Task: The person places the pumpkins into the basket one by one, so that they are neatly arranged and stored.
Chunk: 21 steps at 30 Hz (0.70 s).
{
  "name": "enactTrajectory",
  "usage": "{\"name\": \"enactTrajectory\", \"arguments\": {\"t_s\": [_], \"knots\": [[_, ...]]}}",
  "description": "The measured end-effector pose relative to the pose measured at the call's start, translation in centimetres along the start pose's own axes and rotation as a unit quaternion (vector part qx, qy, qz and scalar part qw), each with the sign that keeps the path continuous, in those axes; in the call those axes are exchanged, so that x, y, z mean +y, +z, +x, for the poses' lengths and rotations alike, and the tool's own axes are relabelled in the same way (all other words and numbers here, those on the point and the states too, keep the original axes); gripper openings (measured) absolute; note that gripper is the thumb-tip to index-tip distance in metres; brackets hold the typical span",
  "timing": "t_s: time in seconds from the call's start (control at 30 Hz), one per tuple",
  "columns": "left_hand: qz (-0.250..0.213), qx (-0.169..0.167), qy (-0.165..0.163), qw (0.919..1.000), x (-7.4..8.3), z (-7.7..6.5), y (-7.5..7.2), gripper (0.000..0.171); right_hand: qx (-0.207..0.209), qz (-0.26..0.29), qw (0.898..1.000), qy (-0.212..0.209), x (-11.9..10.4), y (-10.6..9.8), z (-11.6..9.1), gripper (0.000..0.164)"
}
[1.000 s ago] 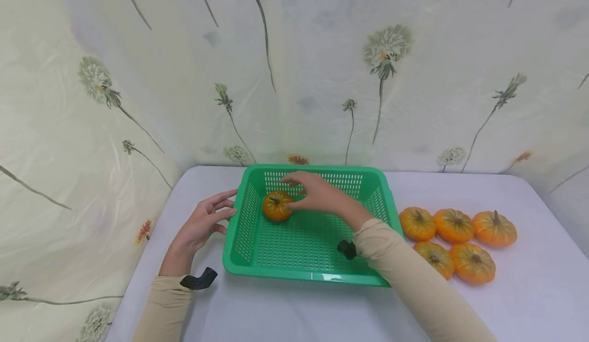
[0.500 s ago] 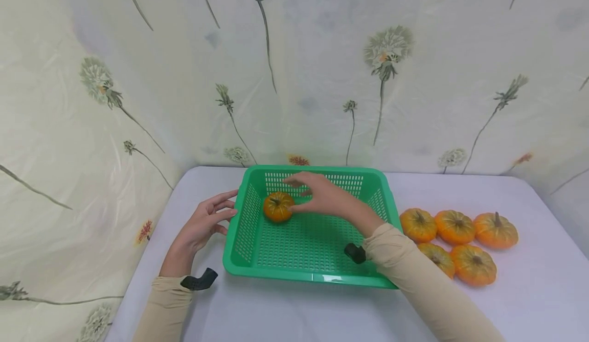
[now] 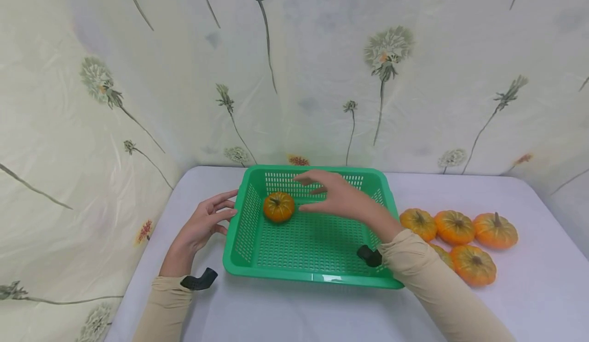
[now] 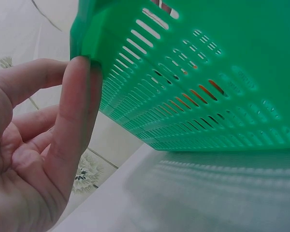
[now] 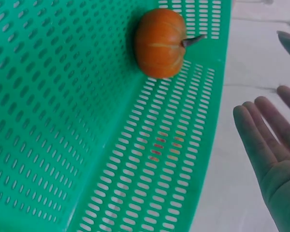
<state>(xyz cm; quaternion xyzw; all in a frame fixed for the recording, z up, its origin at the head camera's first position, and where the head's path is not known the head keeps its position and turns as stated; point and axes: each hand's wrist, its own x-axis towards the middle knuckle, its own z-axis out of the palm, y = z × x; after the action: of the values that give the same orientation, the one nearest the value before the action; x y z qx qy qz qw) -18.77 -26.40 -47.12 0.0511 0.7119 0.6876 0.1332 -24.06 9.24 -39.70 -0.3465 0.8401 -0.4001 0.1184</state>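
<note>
A small orange pumpkin (image 3: 278,207) with a dark stem sits in the back left corner of the green plastic basket (image 3: 313,281). Over the basket, to the right of that pumpkin, my right hand (image 3: 338,196) is spread with thumb and fingers apart and nothing in it. In the right wrist view the pumpkin (image 5: 159,43) stands clear of my fingers. My left hand (image 3: 202,222) is at the basket's left side, its fingertips touching the rim. Up close in the left wrist view, fairly straight fingers (image 4: 72,108) rest against the outside of the rim.
Several more pumpkins (image 3: 454,226) lie in two rows on the white table (image 3: 529,291), right of the basket. My right sleeve partly hides one of them. Behind the table stands a wall covering (image 3: 313,66) printed with dandelions.
My right hand has drawn away from the pumpkin in the basket, moving to the right. The pumpkin stays in its corner, and my left hand keeps its place at the rim.
</note>
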Motion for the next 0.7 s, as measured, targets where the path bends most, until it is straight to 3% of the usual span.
{"name": "enactTrajectory", "arguments": {"t_s": [0.37,0.7], "knots": [[0.000,-0.006,0.002,1.0000,0.1,-0.1,-0.1,0.062,0.029,-0.025,0.999,-0.001,-0.4,-2.3,-2.9,0.066],[-0.002,-0.004,0.003,1.0000,0.1,-0.1,-0.1,0.060,0.060,-0.052,0.997,0.017,-0.3,-5.0,-7.2,0.067]]}}
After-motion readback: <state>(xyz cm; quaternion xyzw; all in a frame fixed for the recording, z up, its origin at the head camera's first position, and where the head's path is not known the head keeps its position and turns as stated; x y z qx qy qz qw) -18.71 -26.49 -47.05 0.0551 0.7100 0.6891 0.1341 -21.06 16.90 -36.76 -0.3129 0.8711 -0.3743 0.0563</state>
